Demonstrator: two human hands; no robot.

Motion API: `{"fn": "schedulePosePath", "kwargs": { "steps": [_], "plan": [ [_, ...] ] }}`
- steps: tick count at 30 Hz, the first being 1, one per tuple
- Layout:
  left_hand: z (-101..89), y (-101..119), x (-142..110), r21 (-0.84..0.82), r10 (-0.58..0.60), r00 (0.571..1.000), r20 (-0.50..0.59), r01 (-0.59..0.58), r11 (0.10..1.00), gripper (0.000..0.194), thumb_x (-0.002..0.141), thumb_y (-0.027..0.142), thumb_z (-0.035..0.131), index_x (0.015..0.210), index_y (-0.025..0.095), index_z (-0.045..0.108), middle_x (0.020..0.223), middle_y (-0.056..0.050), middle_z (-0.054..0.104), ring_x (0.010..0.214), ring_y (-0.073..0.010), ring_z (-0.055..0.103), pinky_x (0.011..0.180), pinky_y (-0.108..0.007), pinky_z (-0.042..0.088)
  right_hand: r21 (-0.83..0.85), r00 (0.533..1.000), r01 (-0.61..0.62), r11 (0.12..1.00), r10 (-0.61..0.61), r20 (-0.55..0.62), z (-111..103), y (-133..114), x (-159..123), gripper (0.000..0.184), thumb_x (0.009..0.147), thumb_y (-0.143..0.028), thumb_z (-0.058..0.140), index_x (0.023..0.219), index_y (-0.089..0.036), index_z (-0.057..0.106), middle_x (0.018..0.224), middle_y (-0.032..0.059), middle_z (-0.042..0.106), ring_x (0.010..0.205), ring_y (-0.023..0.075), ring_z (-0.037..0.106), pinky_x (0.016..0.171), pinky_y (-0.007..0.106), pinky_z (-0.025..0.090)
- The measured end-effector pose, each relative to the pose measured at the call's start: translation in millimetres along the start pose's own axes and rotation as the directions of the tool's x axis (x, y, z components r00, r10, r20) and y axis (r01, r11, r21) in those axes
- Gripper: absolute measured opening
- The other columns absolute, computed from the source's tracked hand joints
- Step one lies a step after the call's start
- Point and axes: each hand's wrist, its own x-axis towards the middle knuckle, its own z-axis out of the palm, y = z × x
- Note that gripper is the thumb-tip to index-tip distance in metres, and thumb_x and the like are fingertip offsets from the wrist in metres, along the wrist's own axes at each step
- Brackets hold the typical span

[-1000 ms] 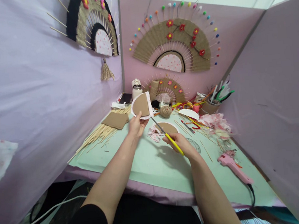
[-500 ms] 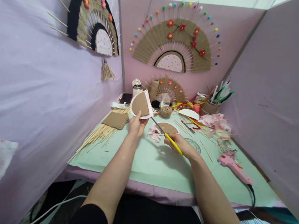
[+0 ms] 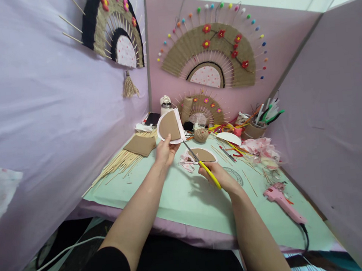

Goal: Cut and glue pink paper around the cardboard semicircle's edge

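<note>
The left hand [image 3: 166,151] pinches a card [image 3: 169,126] between thumb and fingers, above the table [image 3: 183,200]. The right hand [image 3: 219,175] is curled around scissors [image 3: 210,175], tips at the card's corner beside the left hand. Just beyond the right hand lies another half-round [image 3: 205,154]; right of it, a glue gun [image 3: 283,203].

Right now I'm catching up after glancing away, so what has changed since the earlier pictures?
The cardboard piece in the left hand has shifted very slightly up and to the left. Nothing was taken hold of or let go: the right hand still holds the scissors. The glue gun and ball of twine stayed put.
</note>
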Motion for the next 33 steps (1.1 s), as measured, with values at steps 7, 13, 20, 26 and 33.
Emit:
{"fn": "schedulePosePath", "kwargs": {
  "steps": [7, 13, 20, 26, 33],
  "plan": [
    [-0.7, 0.3, 0.0, 0.011, -0.002, 1.0, 0.023, 0.002, 1.0, 0.021, 0.081, 0.015, 0.058, 0.102, 0.018, 0.059, 0.079, -0.002, 0.068, 0.071, -0.0113, 0.063, 0.078, -0.029, 0.05, 0.025, 0.999, 0.03, 0.999, -0.03, -0.01, 0.5, -0.8, -0.5, 0.03, 0.076, -0.046, 0.046, 0.067, -0.017, 0.048, 0.054, -0.004, 0.039, 0.05, 0.0092, 0.034, 0.046, 0.022, 0.023],
    [-0.7, 0.1, 0.4, 0.018, -0.001, 1.0, 0.026, 0.001, 1.0, 0.018, 0.083, 0.015, 0.056, 0.1, 0.017, 0.06, 0.079, -0.002, 0.068, 0.071, -0.0113, 0.063, 0.079, -0.03, 0.051, 0.027, 0.999, 0.031, 0.999, -0.031, 0.007, 0.0, -1.6, -0.6, 0.031, 0.077, -0.047, 0.045, 0.068, -0.018, 0.046, 0.052, -0.0046, 0.04, 0.049, 0.0091, 0.036, 0.046, 0.021, 0.023],
    [-2.5, -1.2, 1.7, 0.007, -0.007, 0.999, 0.041, 0.006, 1.0, 0.019, 0.081, 0.015, 0.058, 0.099, 0.018, 0.06, 0.08, -0.002, 0.068, 0.073, -0.012, 0.064, 0.08, -0.03, 0.05, 0.032, 1.0, 0.008, 0.999, -0.008, 0.006, 0.5, -1.5, 0.0, 0.032, 0.077, -0.048, 0.045, 0.066, -0.018, 0.044, 0.052, -0.0049, 0.038, 0.047, 0.0086, 0.035, 0.045, 0.021, 0.024],
    [-2.9, -2.1, 1.5, 0.005, -0.009, 0.999, 0.041, 0.009, 1.0, 0.019, 0.08, 0.015, 0.061, 0.098, 0.018, 0.061, 0.082, -0.003, 0.068, 0.076, -0.0125, 0.064, 0.082, -0.03, 0.049, 0.025, 1.0, 0.003, 1.0, -0.002, -0.021, 2.4, 2.6, 1.9, 0.033, 0.076, -0.05, 0.048, 0.064, -0.019, 0.043, 0.051, -0.0051, 0.038, 0.047, 0.0087, 0.036, 0.045, 0.021, 0.024],
    [-3.5, -2.6, 2.0, 0.011, -0.012, 0.998, 0.054, 0.012, 1.0, 0.02, 0.08, 0.014, 0.059, 0.1, 0.019, 0.06, 0.083, -0.002, 0.068, 0.077, -0.0125, 0.064, 0.083, -0.03, 0.05, 0.022, 1.0, -0.001, 1.0, 0.002, -0.024, 2.3, 4.6, 3.6, 0.034, 0.075, -0.05, 0.049, 0.063, -0.018, 0.045, 0.049, -0.0047, 0.04, 0.047, 0.0091, 0.036, 0.045, 0.021, 0.024]
  ]
}}
